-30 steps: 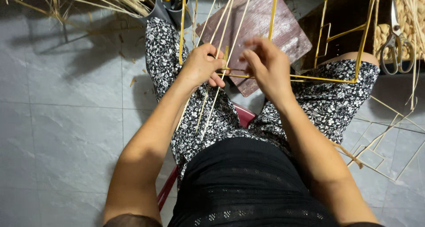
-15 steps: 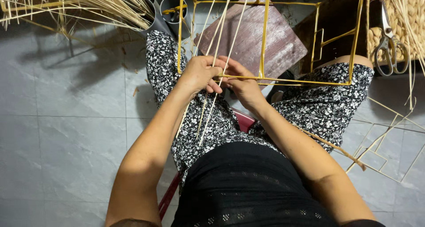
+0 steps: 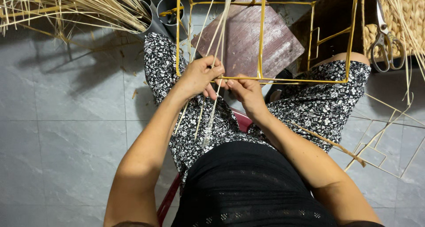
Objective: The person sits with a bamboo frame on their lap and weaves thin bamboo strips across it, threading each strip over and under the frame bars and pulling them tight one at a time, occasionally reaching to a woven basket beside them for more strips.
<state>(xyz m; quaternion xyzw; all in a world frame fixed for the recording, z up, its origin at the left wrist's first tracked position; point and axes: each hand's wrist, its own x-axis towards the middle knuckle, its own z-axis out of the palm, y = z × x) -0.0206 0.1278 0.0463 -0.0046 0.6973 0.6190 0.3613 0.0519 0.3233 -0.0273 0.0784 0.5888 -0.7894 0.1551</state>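
Both hands meet at the yellow wire frame (image 3: 265, 41). The left hand (image 3: 199, 76) pinches thin straw strips (image 3: 212, 98); the right hand (image 3: 245, 92) seems to pinch them too.

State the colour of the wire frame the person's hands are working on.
Yellow. The wire frame shows best in the head view, held at its lower bar.

Grey tiled floor (image 3: 66, 134) under me, pale grout lines, soft shadows upper left. My seat: red stool (image 3: 168, 200), edge showing. Ahead on floor: worn reddish-brown wooden board (image 3: 241, 41), grey pipes (image 3: 166, 8). Woven basket (image 3: 414, 19) upper right. Even light.
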